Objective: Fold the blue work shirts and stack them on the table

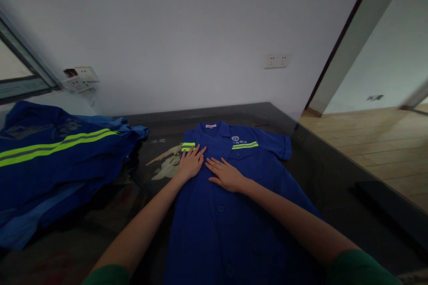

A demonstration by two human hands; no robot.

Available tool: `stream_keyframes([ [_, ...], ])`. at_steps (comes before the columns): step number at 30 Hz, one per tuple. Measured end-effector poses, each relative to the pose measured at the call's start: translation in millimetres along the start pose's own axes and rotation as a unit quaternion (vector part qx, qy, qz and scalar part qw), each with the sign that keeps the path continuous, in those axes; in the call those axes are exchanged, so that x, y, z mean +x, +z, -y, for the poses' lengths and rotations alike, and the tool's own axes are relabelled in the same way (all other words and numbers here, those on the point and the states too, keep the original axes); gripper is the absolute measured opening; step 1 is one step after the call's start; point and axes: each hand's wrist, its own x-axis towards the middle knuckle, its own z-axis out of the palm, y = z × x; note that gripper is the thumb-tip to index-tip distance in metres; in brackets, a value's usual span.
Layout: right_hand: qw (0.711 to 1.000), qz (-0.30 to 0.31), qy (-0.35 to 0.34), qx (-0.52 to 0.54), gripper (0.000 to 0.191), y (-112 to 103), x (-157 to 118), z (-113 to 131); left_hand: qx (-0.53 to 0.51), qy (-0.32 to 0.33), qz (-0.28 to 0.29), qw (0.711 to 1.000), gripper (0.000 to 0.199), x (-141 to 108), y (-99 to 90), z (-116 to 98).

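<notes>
A blue short-sleeved work shirt [247,205] lies front up in front of me, collar away from me, with yellow-green reflective strips and a white gear logo on the chest. My left hand [191,161] rests flat on the chest near the left edge, fingers spread over the reflective strip. Just right of it, my right hand [227,174] lies flat on the front beside the button line, fingers stretched out. The sleeve on the right is spread out; no sleeve shows on the left, where the shirt's edge runs straight.
A heap of blue work clothes [56,173] with reflective bands lies on the left of the dark glossy table [334,187]. A flat dark object [391,209] sits near the right edge. The wall behind carries a socket [277,61] and more sockets [82,79] at left.
</notes>
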Motion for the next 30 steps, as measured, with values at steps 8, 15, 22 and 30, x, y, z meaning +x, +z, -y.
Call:
stream_keyframes([
  [8, 1.0, 0.008, -0.002, 0.013, 0.058, -0.4, 14.8, -7.8, 0.007, -0.013, 0.008, 1.0, 0.05, 8.2, -1.3, 7.4],
  [15, 0.999, -0.023, 0.028, 0.0, 0.058, 0.3, 16.8, -3.6, 0.018, -0.003, 0.009, 1.0, 0.051, 10.9, -1.0, 9.4],
  [22, 0.997, -0.032, 0.069, 0.001, 0.056, -0.8, 13.9, 4.0, 0.009, -0.007, 0.004, 1.0, 0.051, 11.0, -0.2, 10.3],
  [30, 0.996, -0.023, 0.052, 0.069, 0.063, -32.9, -29.2, 20.4, -0.001, -0.004, 0.005, 1.0, 0.05, 12.1, -0.2, 12.0],
])
